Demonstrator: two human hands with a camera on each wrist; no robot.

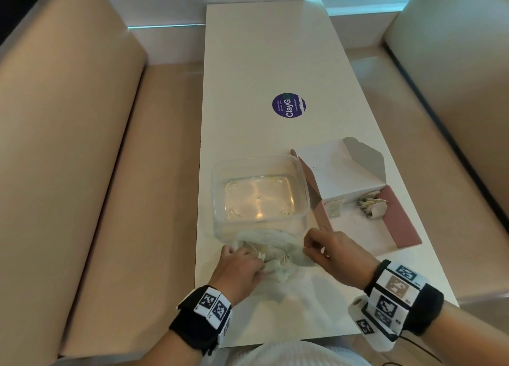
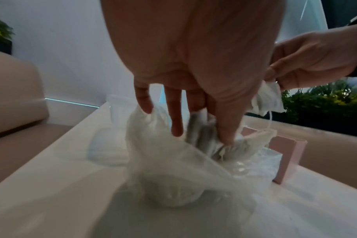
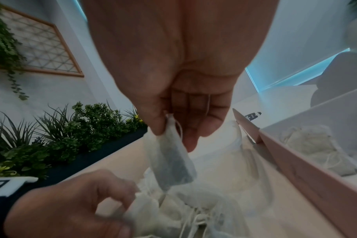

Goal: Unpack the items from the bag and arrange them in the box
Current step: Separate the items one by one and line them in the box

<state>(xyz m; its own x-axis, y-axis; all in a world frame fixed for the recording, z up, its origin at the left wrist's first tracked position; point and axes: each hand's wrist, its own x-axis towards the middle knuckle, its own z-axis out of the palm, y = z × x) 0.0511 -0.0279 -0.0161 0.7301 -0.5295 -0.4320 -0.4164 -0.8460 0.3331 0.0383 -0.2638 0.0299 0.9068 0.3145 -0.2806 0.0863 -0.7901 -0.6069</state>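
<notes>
A crumpled clear plastic bag [image 1: 278,248] of white tea bags lies at the table's near edge, between my hands. My left hand [image 1: 259,269] reaches into its mouth, and its thumb and fingers [image 2: 224,133] pinch a bunch of tea bags [image 2: 206,141] inside the bag [image 2: 173,169]. My right hand [image 1: 309,248] hovers just right of the bag and pinches one tea bag [image 3: 171,157] by its top; it dangles with its string. An open pink box [image 1: 405,222] with a white inside stands to the right, with two clumps of tea bags [image 1: 371,206] in it.
A clear plastic container [image 1: 259,162] stands just behind the bag and left of the box. A round purple sticker [image 1: 289,105] lies mid-table. Beige benches [image 1: 82,173] flank the narrow white table [image 1: 261,62]. The pink box wall [image 3: 296,169] is close on my right hand's right.
</notes>
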